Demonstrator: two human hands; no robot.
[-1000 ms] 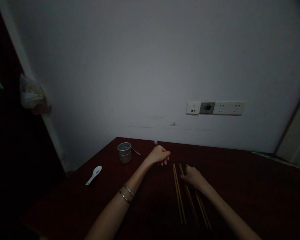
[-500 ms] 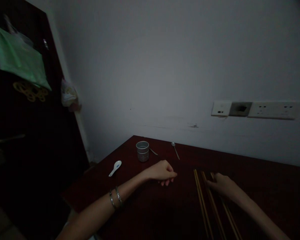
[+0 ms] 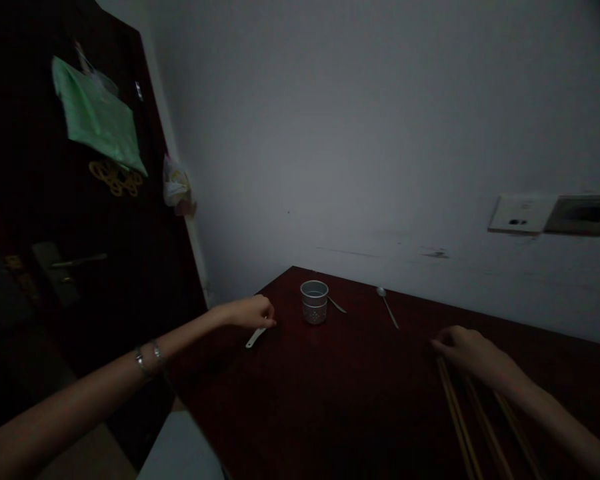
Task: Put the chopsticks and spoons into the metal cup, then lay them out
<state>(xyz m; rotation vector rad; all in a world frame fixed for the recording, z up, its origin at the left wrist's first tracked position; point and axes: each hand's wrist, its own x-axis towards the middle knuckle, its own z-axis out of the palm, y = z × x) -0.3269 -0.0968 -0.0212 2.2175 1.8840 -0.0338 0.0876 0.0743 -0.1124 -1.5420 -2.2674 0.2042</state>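
Note:
My left hand is over the white spoon, fingers curled down at its bowl, which they hide; only the handle shows. Whether the fingers grip it is unclear. My right hand bends over the upper ends of the wooden chopsticks, fingers curled, with the fingertips partly hidden. The chopsticks lie in pairs on the dark red table. Between the hands stands a grey metal cup. Behind it lies a thin metal utensil, and a long metal spoon rests farther right.
A pale wall with socket plates rises behind the table. At the left is a dark door with a green bag hanging on it. A white surface shows below the table's left edge.
The view has turned left. My left hand has moved left from the table's middle to the white spoon. My right hand has shifted to the top of the leftmost chopsticks.

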